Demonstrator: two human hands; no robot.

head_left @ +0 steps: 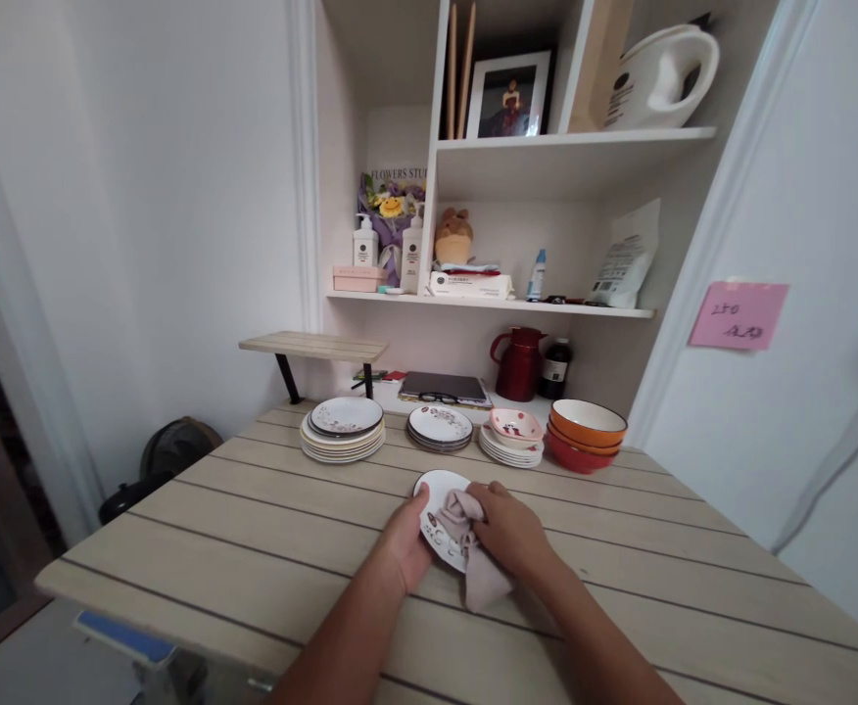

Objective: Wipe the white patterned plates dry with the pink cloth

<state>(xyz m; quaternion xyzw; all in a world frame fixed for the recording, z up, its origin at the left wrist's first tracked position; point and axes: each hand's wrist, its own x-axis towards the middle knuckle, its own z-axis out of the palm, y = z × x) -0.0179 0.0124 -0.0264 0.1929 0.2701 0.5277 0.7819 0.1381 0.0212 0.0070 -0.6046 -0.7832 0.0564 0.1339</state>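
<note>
A small white plate [435, 487] with a dark rim and brown floral print is tilted up above the table. My left hand [408, 543] grips its left edge, thumb on the front face and fingers behind. My right hand [506, 524] is closed on a pinkish-grey cloth [484, 578], pressing it against the plate's right side. The cloth covers part of the print, and its loose end hangs below my right hand.
Along the back of the slatted table [253, 548] stand a tall plate stack [342, 446], a shorter plate stack [440, 428], a pink bowl [515, 427] on white plates [509, 454], and stacked orange and red bowls [585, 436]. Behind are a red jug [519, 364] and a laptop [444, 387].
</note>
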